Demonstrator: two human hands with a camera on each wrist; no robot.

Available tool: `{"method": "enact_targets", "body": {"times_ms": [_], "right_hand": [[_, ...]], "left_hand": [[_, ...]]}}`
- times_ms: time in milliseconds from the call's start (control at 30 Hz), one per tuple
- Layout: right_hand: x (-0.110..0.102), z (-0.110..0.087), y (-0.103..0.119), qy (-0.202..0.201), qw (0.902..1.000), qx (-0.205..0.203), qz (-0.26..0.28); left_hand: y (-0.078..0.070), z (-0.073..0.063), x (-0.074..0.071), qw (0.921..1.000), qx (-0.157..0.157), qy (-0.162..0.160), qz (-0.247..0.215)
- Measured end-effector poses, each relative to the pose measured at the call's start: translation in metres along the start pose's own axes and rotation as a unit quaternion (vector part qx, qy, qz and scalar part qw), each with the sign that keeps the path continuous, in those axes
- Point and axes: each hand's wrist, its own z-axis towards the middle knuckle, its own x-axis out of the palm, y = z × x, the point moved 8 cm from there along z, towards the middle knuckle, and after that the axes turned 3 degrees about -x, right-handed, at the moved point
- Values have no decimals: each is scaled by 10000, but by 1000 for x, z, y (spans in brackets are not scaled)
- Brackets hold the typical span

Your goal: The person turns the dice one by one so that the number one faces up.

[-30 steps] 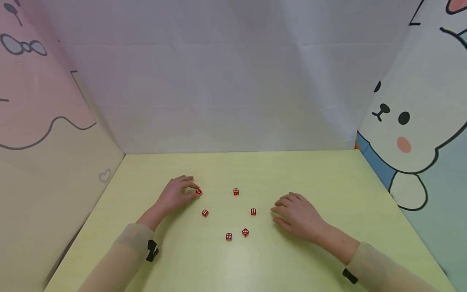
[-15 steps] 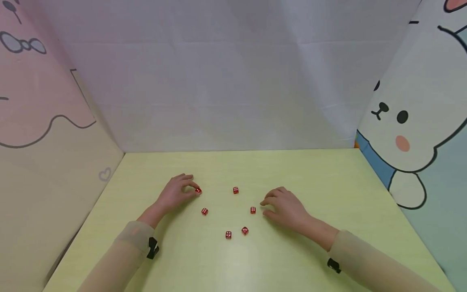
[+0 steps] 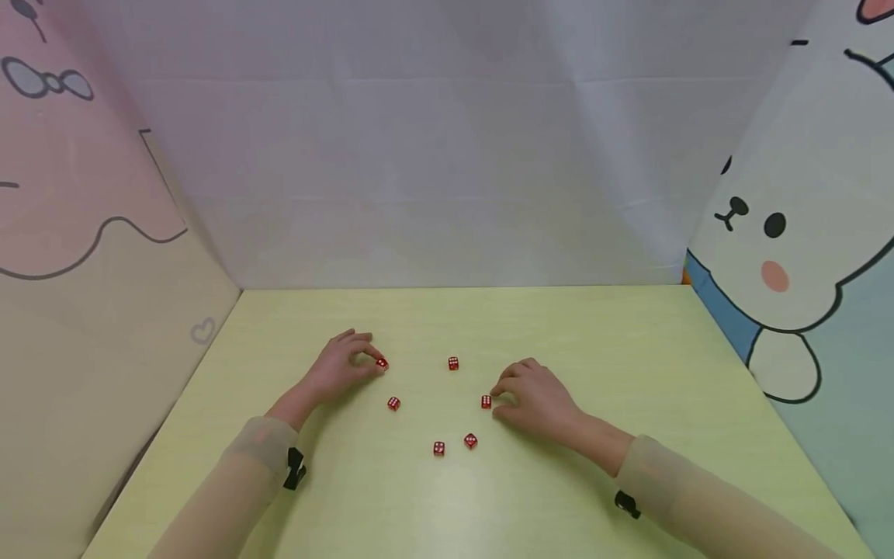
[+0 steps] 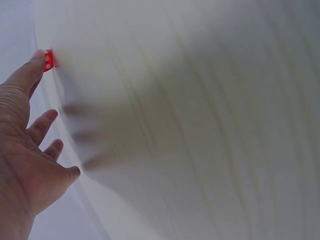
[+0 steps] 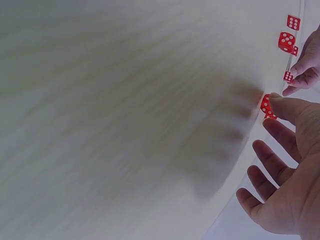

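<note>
My left hand (image 3: pixel 341 365) pinches a red die (image 3: pixel 382 363) with white pips between thumb and index finger, at the table's left middle. In the left wrist view this die (image 4: pixel 48 60) shows at the fingertips. To the right, my right hand (image 3: pixel 536 400) is beside another red die (image 3: pixel 486 401), thumb and index finger parted around its near side. The right wrist view has the thumb partly covering a die (image 5: pixel 265 104); whether it touches is hard to tell. The other fingers (image 5: pixel 270 160) are spread and loosely bent.
More red dice lie on the pale yellow table (image 3: pixel 559 512): one at the back (image 3: pixel 453 363), one left of centre (image 3: pixel 394 404), and a front pair, a left die (image 3: pixel 439 449) and a right die (image 3: pixel 471 441). A white backdrop (image 3: pixel 447 155) and printed side panels enclose the table.
My right hand has moved left, up to the die at the right of the group. The left hand stays in place with its die, and the other dice have not moved.
</note>
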Motion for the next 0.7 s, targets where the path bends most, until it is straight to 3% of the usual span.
{"method": "enact_targets", "body": {"times_ms": [267, 467, 700], "right_hand": [[2, 1, 0, -35, 9999, 82, 50], [0, 5, 6, -128, 9998, -97, 90], [0, 9, 11, -226, 9991, -321, 156]], "left_hand": [[1, 1, 2, 9999, 74, 47, 74], [1, 2, 2, 9999, 131, 76, 55], [-1, 2, 1, 9987, 361, -28, 354]]}}
